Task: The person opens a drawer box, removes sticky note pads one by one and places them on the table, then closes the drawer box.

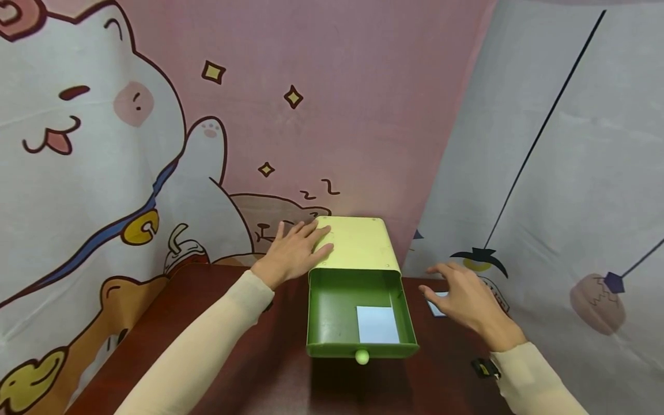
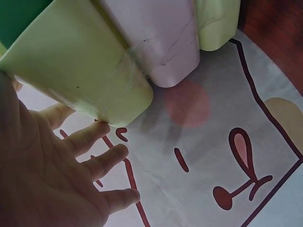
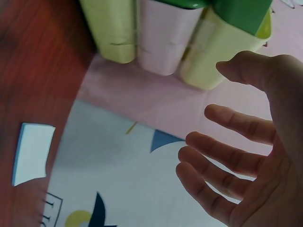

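Note:
A small cabinet of stacked units has a pale yellow top [image 1: 363, 239]; from the left wrist view, a pink unit [image 2: 154, 38] sits under the yellow one. Its top green drawer [image 1: 332, 317] is pulled out, with a round light green knob [image 1: 362, 357] in front. A light blue square pad or sheet [image 1: 377, 324] lies in the drawer's right part. My left hand [image 1: 295, 253] rests on the cabinet's upper left edge, fingers spread. To the right of the cabinet, my right hand [image 1: 461, 297] hovers with nothing in it, fingers apart and slightly bent.
On the dark red table [image 1: 233, 346], a white pad with a blue edge [image 3: 33, 153] lies right of the cabinet, partly behind my right hand in the head view. A small black object [image 1: 485, 368] is near the right sleeve. A cartoon-printed cloth [image 1: 363, 115] hangs behind.

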A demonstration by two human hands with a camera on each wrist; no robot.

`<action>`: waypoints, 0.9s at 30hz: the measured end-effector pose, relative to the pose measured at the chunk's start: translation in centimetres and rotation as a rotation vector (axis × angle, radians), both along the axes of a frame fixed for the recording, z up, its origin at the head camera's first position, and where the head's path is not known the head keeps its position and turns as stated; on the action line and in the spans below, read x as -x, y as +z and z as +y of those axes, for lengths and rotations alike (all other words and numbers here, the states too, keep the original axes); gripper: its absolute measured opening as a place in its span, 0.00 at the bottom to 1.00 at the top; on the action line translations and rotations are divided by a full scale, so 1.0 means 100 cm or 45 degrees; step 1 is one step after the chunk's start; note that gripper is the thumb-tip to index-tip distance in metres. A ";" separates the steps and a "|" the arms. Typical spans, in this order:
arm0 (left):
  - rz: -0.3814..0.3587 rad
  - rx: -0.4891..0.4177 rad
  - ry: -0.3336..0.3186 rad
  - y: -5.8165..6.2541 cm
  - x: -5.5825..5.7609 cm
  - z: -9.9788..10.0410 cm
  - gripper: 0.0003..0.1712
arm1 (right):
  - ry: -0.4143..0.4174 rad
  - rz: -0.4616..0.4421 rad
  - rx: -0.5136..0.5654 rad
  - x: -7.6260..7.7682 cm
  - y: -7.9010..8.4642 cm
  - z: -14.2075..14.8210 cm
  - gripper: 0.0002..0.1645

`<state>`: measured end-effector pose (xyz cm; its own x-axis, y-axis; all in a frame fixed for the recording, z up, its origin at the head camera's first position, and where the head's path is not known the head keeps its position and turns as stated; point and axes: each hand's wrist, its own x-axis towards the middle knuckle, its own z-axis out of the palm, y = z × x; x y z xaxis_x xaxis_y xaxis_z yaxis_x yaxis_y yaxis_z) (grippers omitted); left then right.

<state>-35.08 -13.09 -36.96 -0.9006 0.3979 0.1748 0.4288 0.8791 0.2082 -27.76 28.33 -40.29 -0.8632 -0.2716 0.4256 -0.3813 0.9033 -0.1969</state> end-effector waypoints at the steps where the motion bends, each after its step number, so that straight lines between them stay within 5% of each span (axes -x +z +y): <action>1: 0.001 0.001 -0.001 0.000 0.000 0.000 0.46 | 0.008 0.007 0.002 -0.002 0.002 -0.002 0.24; 15: 0.002 -0.013 -0.009 -0.001 0.000 0.000 0.46 | 0.183 0.223 0.022 -0.020 0.034 -0.029 0.20; 27: 0.008 -0.008 -0.008 0.000 -0.001 -0.001 0.45 | 0.283 0.223 -0.044 -0.030 0.064 -0.055 0.22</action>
